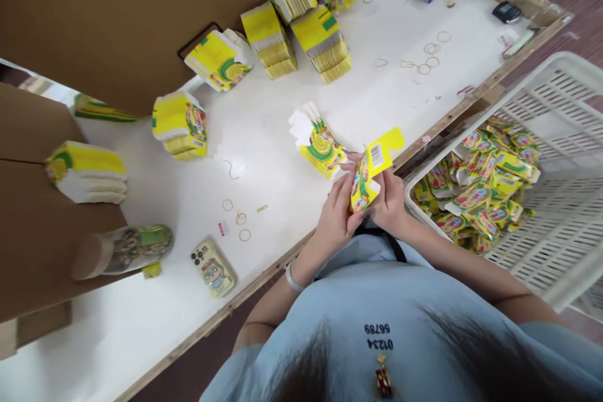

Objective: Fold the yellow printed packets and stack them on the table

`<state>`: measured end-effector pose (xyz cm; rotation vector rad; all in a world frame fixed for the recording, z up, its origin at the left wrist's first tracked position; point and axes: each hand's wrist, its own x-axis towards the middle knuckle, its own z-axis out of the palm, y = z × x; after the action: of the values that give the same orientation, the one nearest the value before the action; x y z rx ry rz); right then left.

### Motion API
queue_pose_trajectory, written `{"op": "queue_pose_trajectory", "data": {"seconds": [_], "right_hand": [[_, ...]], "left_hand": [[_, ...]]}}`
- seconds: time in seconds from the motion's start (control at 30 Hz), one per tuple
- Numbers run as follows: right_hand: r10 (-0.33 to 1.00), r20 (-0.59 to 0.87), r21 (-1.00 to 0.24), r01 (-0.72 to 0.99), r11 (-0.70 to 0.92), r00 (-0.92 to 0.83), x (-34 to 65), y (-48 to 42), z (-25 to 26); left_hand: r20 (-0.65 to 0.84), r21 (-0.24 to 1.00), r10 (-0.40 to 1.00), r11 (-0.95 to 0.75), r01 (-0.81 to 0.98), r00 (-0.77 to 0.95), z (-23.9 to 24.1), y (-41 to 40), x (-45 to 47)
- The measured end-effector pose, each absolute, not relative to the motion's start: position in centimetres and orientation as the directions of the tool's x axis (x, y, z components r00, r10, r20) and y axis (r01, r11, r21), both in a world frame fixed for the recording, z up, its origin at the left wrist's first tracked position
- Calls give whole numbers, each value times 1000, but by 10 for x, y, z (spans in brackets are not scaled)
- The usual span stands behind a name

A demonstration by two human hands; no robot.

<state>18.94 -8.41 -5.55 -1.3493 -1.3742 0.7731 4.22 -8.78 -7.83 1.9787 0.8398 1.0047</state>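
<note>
Head view: on the tabletop (264,138), a jar (123,250) is seen lying at the far left, with a phone (213,268) near it. Stacks of flat cartons (181,125) are spread across the middle, and one small stack (316,143) lies just beyond the hands. A yellow carton (370,176) is gripped between the left hand (335,210) and the right hand (391,201), both closed on it, above the tabletop's near edge. To the right, a white crate (556,138) is partly filled with folded cartons (480,182).
</note>
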Motion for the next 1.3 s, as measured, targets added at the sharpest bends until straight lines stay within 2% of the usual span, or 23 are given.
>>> {"op": "queue_pose_trajectory", "data": {"seconds": [0.07,0.2,0.4,0.5,0.6,0.73,0.9,1.1,1.17,1.3], "right_hand": [[962,201,-949,280,145,185,190,-86,-51],[962,119,-982,174,76,247,188,-92,-49],[920,-57,-998,-48,-41,387,186,-114,-72],[913,-113,-993,-82,-88,392,188,-127,-84],[926,-97,-994,18,-111,365,191,-134,-89],[928,30,-979,198,-47,372,193,-134,-86],[943,81,-969,246,0,322,195,-134,-85],[939,203,-935,340,102,278,200,-147,-90],[956,160,-956,281,88,245,203,-149,-90],[999,-31,-999,15,-31,38,213,-147,-89]], "left_hand": [[318,853,840,-456,255,441,-75,-90,37],[114,941,928,-216,262,354,-70,-101,34],[-108,994,926,95,55,363,-78,-125,41],[-173,979,889,201,-21,424,-80,-132,41],[-197,972,884,232,-31,424,-77,-133,41],[-211,974,907,227,-1,365,-72,-129,41],[-258,966,920,243,87,296,-72,-128,39],[-302,940,919,331,-82,256,-78,-135,37],[-267,946,927,304,-111,263,-82,-140,36],[-198,965,909,247,-93,366,-92,-148,31]]}}
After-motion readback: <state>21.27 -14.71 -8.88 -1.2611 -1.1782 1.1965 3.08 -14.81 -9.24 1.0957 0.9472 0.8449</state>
